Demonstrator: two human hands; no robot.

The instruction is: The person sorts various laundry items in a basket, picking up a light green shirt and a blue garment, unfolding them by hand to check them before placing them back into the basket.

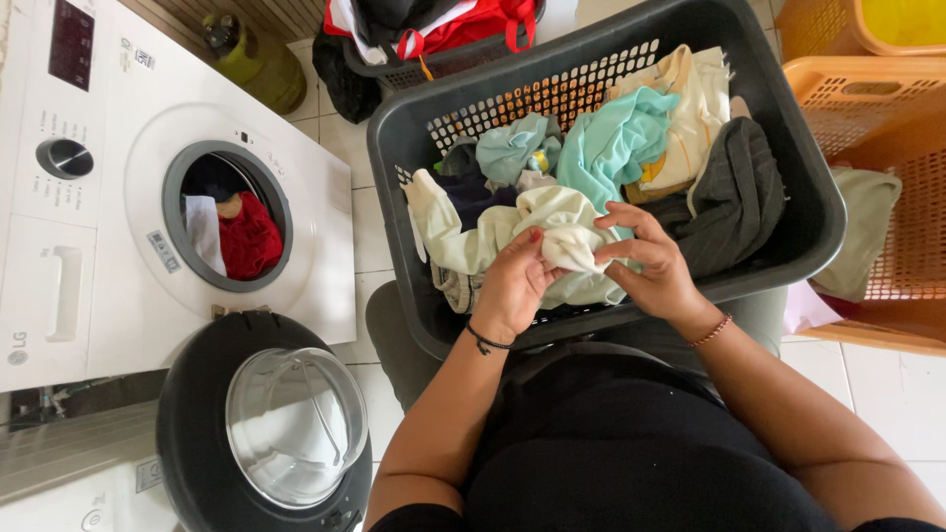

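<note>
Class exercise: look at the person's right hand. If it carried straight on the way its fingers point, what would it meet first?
The right hand points left, toward the left hand. It would first meet the pale cream garment both hands pinch, then probably the left hand's fingers; depth is unclear.

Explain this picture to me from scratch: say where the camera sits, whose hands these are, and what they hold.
There is one picture, taken by a camera worn on a person's head and looking down, so the two bare hands belong to that person. The left hand and the right hand both have a grip on a pale cream garment. It lies on top of mixed clothes in a dark grey laundry basket resting on the person's lap. To the left stands a white front-loading washing machine; its round door hangs open, and a red cloth shows inside the drum. Orange baskets stand to the right on the tiled floor.
</note>
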